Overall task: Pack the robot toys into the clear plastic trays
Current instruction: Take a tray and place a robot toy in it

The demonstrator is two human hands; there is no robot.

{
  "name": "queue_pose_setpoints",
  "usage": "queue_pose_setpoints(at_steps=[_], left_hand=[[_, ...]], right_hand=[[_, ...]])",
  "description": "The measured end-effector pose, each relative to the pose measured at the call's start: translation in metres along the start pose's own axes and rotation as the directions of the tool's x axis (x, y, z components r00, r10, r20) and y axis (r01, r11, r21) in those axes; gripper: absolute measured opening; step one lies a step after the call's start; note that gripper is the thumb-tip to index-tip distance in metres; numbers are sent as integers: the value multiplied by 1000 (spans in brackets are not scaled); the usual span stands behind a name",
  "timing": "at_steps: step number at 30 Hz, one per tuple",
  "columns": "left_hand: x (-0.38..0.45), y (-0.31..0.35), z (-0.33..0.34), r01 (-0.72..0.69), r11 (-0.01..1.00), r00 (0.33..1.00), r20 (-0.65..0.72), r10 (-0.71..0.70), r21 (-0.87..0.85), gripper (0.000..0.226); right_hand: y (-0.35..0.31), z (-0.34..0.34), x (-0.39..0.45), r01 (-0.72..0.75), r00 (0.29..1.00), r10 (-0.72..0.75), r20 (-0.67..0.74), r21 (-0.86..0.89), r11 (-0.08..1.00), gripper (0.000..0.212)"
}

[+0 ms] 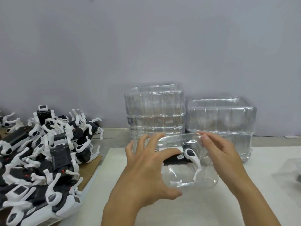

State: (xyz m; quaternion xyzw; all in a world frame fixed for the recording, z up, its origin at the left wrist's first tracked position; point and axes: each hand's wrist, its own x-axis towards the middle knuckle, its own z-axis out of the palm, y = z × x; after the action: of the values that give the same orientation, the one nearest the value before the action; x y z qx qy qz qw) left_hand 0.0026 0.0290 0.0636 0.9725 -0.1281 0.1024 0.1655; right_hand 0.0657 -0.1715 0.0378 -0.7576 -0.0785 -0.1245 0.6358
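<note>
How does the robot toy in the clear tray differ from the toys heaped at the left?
The robot toy in the tray lies alone inside the clear tray, held between both hands; the heaped toys lie loose and tangled on cardboard. The former is partly hidden by the left hand; the latter are untouched. All are black and white.

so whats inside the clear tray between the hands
One black and white robot toy lies in the clear plastic tray, one white leg showing. The left hand covers its other end.

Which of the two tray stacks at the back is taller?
The left stack, right behind the left hand. Its top edge stands higher against the wall than that of the right stack, which sits behind the right hand.
</note>
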Motion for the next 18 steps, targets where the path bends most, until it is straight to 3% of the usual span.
queue_pose_setpoints(at_steps=[8,11,13,15,16,18], left_hand=[[3,5,-5,-74,995,982,-169,84,64,91],[4,7,-8,-133,986,943,-318,96,-98,85],[4,7,-10,-161,952,899,-437,32,-261,82],[4,6,-10,-204,857,855,-513,-80,-474,79],[4,4,-12,-239,763,845,-516,-142,-600,79],[3,1,-9,-340,467,860,-471,-197,-817,81]], right_hand=[[-3,-4,2,103,989,-71,-133,250,963,25],[-2,-8,4,95,982,-15,-189,423,901,33],[-3,-11,4,81,981,26,-193,524,848,35],[-5,-12,4,63,982,55,-182,584,810,36],[-5,-11,4,54,982,63,-176,590,806,36],[-6,-10,4,40,985,67,-160,585,810,36]])
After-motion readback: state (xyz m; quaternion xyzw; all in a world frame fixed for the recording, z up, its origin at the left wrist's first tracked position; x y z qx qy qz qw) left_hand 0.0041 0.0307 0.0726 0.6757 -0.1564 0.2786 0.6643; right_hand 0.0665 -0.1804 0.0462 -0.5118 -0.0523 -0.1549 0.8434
